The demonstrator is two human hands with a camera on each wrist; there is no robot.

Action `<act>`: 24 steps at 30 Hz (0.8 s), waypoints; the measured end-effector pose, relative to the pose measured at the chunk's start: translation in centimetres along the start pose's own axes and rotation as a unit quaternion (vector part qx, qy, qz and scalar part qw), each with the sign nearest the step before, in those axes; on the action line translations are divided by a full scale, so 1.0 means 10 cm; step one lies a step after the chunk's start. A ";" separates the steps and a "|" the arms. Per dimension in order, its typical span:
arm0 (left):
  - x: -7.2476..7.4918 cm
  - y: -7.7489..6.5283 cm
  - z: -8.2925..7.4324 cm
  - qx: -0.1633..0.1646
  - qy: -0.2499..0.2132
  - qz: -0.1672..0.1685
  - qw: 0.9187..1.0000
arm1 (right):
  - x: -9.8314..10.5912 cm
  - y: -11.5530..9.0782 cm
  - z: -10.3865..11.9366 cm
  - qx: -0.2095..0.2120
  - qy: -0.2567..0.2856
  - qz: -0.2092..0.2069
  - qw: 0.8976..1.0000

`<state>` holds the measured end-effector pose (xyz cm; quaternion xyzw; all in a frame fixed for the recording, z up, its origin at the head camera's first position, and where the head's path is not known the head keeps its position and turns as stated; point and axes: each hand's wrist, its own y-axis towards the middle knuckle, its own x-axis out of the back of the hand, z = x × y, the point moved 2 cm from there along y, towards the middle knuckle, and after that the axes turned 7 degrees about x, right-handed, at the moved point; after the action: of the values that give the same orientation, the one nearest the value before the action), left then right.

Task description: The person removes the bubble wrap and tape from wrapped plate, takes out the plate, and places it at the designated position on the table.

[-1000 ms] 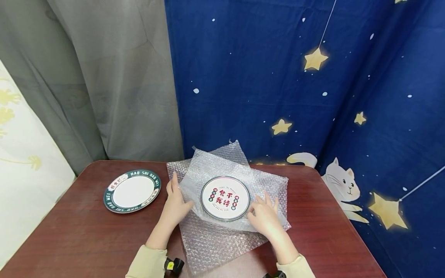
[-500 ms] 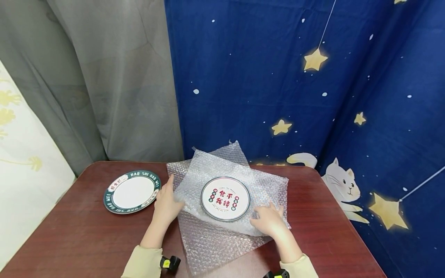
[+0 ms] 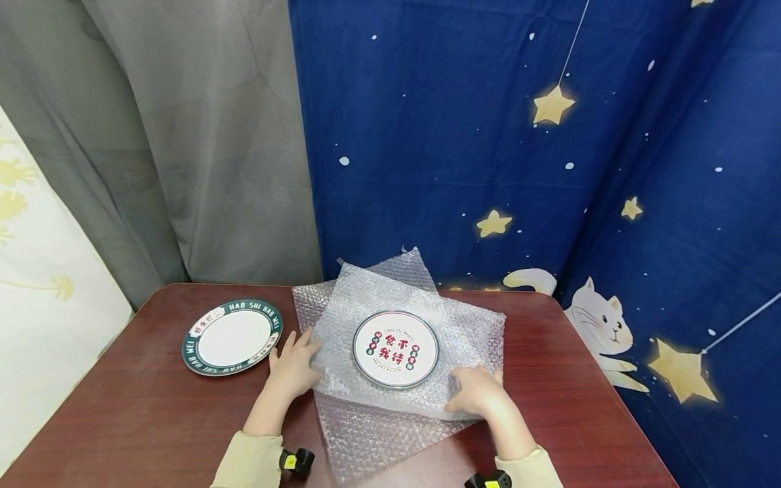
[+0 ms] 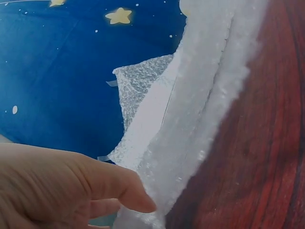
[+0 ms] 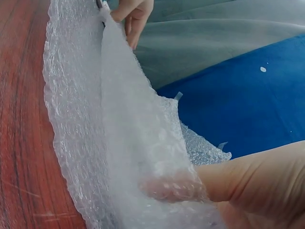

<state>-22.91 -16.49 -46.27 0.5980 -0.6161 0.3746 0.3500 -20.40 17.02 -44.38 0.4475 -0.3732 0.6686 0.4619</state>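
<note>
A white oval plate (image 3: 395,349) with red characters and a dark rim lies face up on a bubble wrap sheet (image 3: 348,291). This lies crosswise over another bubble wrap sheet (image 3: 372,447). My left hand (image 3: 293,369) spreads its fingers at the upper sheet's left edge, and its bent thumb (image 4: 136,193) touches the wrap in the left wrist view. Over the front right corner rests my right hand (image 3: 478,392), thumb and forefinger apart. In the right wrist view its thumb tip shows blurred through the clear film. Some fingers of both hands are hidden.
A second oval plate (image 3: 195,356), white with a lettered green rim, lies left of the left hand on the reddish-brown table (image 3: 122,420). Behind the table's far edge hang a grey curtain (image 3: 226,149) and a blue curtain (image 3: 427,149) with stars.
The left hand has moved left and a little nearer. The right hand has moved right and nearer. The upper sheet's front edge has straightened. Both plates have stayed in place.
</note>
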 end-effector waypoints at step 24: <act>-0.21 -0.04 -0.20 -0.087 -0.046 0.076 0.992 | -0.12 0.04 -0.08 -0.013 0.043 0.046 0.998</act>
<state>-22.49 -13.69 -47.14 0.5336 -0.7052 0.3173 0.3424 -20.80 17.31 -45.79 0.3949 -0.3819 0.7030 0.4516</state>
